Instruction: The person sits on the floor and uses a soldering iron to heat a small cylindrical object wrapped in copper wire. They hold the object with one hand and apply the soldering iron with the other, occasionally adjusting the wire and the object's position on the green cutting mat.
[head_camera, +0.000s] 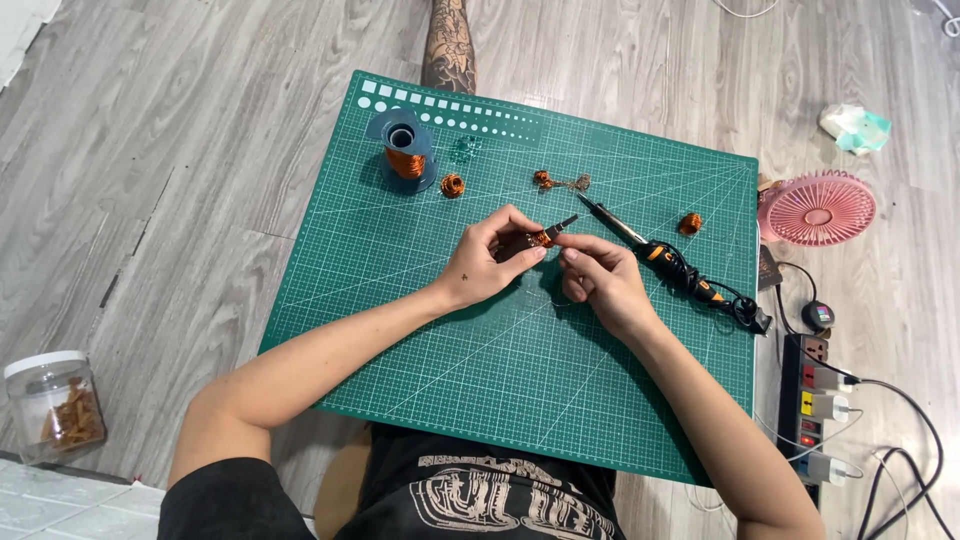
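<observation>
Your left hand (490, 262) and right hand (600, 280) hide most of the small copper coil (541, 238) between them. The jar (55, 405) at near left is cut by the edge; its brown contents are too small to tell.

I see a small orange copper wire coil (541, 238) pinched above the middle of the green cutting mat (400, 300), with dark slim pliers (560, 226) angled up-right, tips touching it.
</observation>
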